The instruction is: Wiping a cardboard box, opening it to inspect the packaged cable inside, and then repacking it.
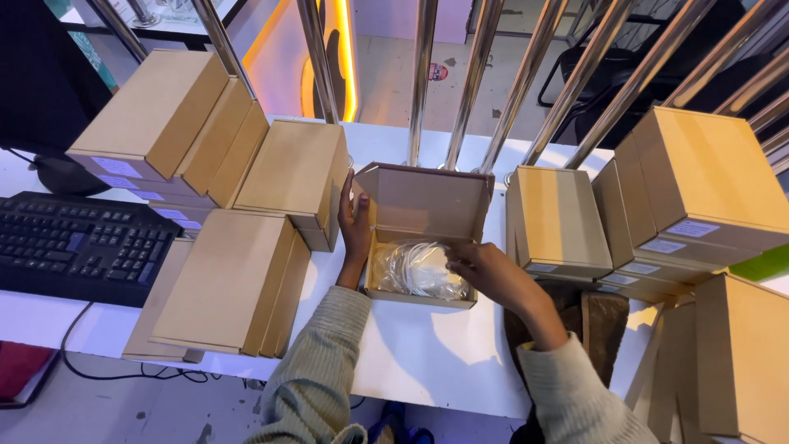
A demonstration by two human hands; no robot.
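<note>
Right hand pinching clear bag inside open box; left hand flat, bracing box's left wall.

White counter: open cardboard box at centre, closed cardboard boxes stacked left and right, black keyboard at left edge, monitor base behind it.
</note>
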